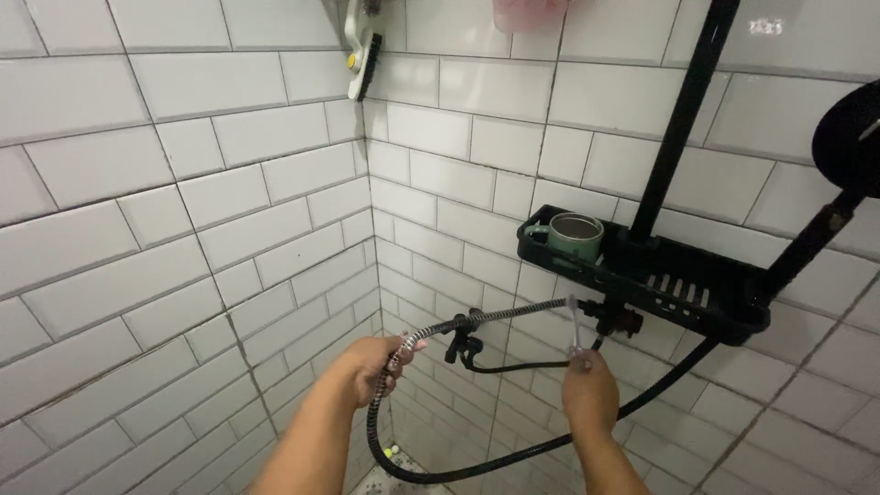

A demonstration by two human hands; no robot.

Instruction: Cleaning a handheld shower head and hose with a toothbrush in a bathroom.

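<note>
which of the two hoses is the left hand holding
The left hand grips the ribbed metal hose running toward the shelf. The smooth black hose loops below, untouched.

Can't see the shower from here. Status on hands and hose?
Left hand gripping the metal hose. Right hand holding a clear toothbrush up against the hose. Black shelf with green mug just above; nothing blocking.

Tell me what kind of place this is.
Most likely a shower stall in a bathroom: white tiled walls meeting in a corner, a black shower rail with a shelf, and a flexible metal hose held in the left hand.
</note>
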